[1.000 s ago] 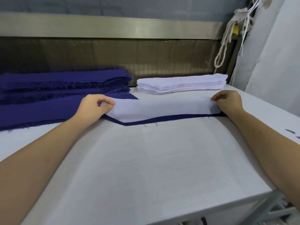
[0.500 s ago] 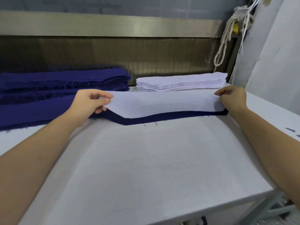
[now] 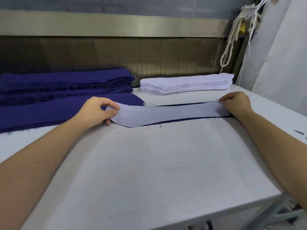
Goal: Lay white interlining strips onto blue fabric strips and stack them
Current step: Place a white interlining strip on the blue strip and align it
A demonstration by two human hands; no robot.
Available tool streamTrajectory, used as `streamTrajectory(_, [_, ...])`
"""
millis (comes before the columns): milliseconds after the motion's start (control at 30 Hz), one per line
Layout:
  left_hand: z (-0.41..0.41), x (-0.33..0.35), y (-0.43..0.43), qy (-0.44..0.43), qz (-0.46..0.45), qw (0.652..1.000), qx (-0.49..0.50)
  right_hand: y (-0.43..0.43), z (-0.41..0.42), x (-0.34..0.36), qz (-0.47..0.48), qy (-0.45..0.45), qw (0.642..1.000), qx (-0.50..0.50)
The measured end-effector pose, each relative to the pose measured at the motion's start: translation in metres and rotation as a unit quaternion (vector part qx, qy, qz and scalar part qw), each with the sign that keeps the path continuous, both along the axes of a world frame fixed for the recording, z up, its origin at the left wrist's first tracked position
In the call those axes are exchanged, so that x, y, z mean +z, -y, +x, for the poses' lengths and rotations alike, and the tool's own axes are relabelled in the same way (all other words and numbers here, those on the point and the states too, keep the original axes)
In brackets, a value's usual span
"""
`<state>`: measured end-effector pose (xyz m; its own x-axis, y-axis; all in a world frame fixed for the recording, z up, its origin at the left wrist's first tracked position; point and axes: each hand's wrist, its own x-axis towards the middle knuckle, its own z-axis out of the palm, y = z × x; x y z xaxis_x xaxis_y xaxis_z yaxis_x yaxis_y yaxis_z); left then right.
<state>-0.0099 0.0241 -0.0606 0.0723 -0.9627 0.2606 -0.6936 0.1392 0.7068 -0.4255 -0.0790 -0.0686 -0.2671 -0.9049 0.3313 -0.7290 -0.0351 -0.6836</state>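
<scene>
Our left hand point(image 3: 96, 112) pinched the left end of the white interlining strip point(image 3: 166, 114), thumb on top and fingers curled beneath. Our right hand point(image 3: 235, 105) gripped the strip's right end, fingertips closed on its far corner. The interlining lay on a blue fabric strip point(image 3: 176, 121), which showed only as a thin dark edge along the near and far sides. The pair stretched between our hands across the white table point(image 3: 157, 163); whether it rested on the surface or hung just above it, we could not tell. Its left end reached a low stack of blue pieces point(image 3: 49, 112). Behind that stood a taller blue fabric pile point(image 3: 66, 83), and to its right a stack of white interlining point(image 3: 186, 84). A metal rail point(image 3: 116, 25) ran along the back, with a white rope point(image 3: 232, 39) hanging at the right.
</scene>
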Motion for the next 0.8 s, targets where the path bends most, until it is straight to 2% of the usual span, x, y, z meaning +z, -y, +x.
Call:
streamTrajectory(200, [0.0012, -0.0022, 0.0004, 0.083, -0.058, 0.995, -0.016, -0.0014, 0.0005, -0.0009, 0.008, -0.027, 1.0, 0.011])
streamTrajectory(433, [0.0059, -0.0073, 0.0054, 0.167, -0.083, 0.982, -0.001, -0.0014, 0.0007, -0.0013, 0.008, -0.056, 0.998, 0.013])
streamTrajectory(800, [0.0078, -0.006, 0.0032, 0.197, -0.082, 0.976, 0.041, -0.0008, 0.0009, -0.0029, 0.009, -0.074, 0.997, 0.01])
